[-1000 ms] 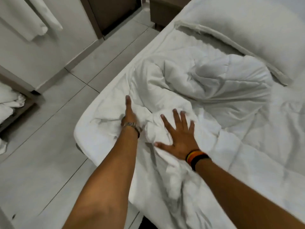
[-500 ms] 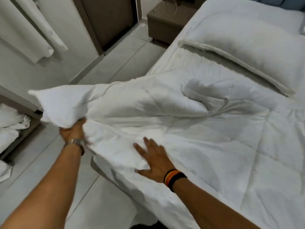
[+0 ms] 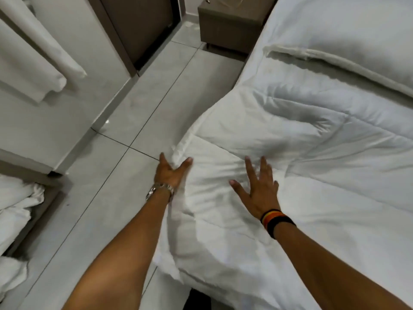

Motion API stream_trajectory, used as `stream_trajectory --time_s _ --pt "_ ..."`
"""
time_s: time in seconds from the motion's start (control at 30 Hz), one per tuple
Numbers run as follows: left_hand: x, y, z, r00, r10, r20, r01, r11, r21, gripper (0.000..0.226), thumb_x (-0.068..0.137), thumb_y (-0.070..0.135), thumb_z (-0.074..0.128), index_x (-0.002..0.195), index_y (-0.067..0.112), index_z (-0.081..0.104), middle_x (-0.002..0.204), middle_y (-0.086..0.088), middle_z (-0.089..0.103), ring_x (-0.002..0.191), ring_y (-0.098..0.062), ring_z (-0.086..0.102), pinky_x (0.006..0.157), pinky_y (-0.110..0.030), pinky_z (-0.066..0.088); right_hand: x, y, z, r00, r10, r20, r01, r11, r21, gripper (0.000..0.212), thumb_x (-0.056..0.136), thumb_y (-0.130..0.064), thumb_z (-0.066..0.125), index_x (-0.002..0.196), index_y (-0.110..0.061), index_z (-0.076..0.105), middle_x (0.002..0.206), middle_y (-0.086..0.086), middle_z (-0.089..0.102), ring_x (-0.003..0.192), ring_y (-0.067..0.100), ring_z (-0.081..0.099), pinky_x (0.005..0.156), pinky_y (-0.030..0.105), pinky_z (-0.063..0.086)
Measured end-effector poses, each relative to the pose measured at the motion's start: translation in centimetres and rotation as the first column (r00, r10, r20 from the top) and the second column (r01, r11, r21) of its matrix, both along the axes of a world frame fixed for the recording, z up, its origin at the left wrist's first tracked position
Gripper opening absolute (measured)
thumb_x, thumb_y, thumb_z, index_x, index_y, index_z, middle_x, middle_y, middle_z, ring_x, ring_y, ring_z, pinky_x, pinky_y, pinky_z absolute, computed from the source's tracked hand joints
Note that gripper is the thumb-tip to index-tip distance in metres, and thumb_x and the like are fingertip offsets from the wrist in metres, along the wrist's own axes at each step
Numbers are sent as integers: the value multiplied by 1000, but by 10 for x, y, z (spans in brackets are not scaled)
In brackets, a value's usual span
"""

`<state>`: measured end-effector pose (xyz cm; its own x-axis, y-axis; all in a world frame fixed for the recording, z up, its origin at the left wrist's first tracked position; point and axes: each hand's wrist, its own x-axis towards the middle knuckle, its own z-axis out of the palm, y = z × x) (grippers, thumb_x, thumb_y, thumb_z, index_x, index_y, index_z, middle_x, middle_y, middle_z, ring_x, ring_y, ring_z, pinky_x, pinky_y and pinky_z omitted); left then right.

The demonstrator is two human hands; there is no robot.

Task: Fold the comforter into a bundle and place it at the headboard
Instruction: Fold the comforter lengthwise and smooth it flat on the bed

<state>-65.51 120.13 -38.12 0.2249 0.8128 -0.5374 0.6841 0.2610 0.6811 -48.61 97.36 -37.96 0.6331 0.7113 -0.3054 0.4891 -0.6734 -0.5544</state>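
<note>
The white quilted comforter (image 3: 301, 166) lies spread over the bed, its left edge hanging over the side near the floor. My left hand (image 3: 169, 173) rests at that left edge, thumb and fingers apart against the fabric, a metal watch on the wrist. My right hand (image 3: 260, 186) lies flat on top of the comforter with fingers spread, striped bands on the wrist. A white pillow (image 3: 348, 41) lies at the head of the bed, top right. The headboard is out of view.
A brown nightstand (image 3: 230, 23) stands beside the bed's head. A dark door (image 3: 138, 30) and white hanging towels (image 3: 29, 59) are on the left wall. Crumpled white linen (image 3: 15, 211) sits on a low shelf at the left. Grey tiled floor (image 3: 116, 175) runs alongside the bed.
My left hand had lifted a comforter corner out to the left; that corner now lies flat on the bed. Both hands now press on the smoothed comforter, which was crumpled a second ago.
</note>
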Motion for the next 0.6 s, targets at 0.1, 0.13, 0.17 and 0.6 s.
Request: stream_trajectory --time_s 0.1,0.13,0.17,0.6 --pt "44 56 -21 984 -168 61 176 973 -152 148 52 81 83 165 32 0 170 0 26 152 -25 35 120 -38 33 -9 39 -31 997 -73 5 73 993 -91 92 85 -89 33 154 -59 -21 168 -3 -33 158 30 -20 118 73 -6" --pt "55 67 -28 967 -242 82 253 952 -175 150 50 79 86 165 34 1 169 2 27 152 -24 36 120 -39 34 -12 48 -39 995 -92 26 95 987 -128 92 85 -90 32 153 -58 -23 168 -2 -32 157 31 -20 117 74 -8" --pt "64 72 -31 947 -311 82 321 929 -182 153 45 80 88 164 35 3 169 2 29 150 -23 37 120 -40 36 -15 54 -44 993 -102 57 110 982 -157 93 85 -90 30 153 -57 -24 169 0 -31 157 32 -21 116 75 -10" --pt "6 107 20 966 -241 -96 259 923 284 91 67 43 94 141 10 53 136 -15 63 123 -34 62 99 -45 53 -32 126 -14 995 -60 85 72 986 -148 83 88 -82 1 162 -47 -5 171 -4 -19 159 22 -17 123 61 -11"
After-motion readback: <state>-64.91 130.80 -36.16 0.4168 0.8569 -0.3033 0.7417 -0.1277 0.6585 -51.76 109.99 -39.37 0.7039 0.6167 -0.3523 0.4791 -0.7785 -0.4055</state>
